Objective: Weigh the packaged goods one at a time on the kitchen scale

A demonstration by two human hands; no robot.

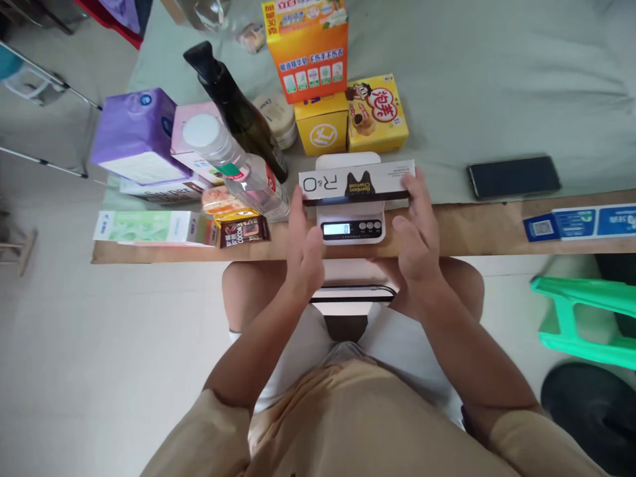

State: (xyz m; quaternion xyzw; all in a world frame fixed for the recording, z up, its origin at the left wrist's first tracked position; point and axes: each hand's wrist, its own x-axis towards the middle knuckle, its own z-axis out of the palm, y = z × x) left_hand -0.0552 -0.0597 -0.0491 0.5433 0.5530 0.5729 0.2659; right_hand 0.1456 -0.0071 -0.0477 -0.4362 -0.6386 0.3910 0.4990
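Observation:
A long white toothpaste box (358,182) printed "Bamboo Charcoal" is held level between my two hands, over a white digital kitchen scale (354,232). The scale's lit display appears to read 0. My left hand (304,248) presses its fingers against the box's left end. On the right end, the fingers of my right hand (419,232) grip the box, with the thumb lower down near the scale's right side. The box hides the middle of the scale; part of the white platform shows behind it.
Left of the scale stand a clear bottle (243,169), a dark bottle (238,109), a purple pack (134,136) and a green-white box (154,227). Behind are a yellow snack box (377,112) and an orange box (308,53). A phone (514,177) lies right; a green stool (586,318) is below.

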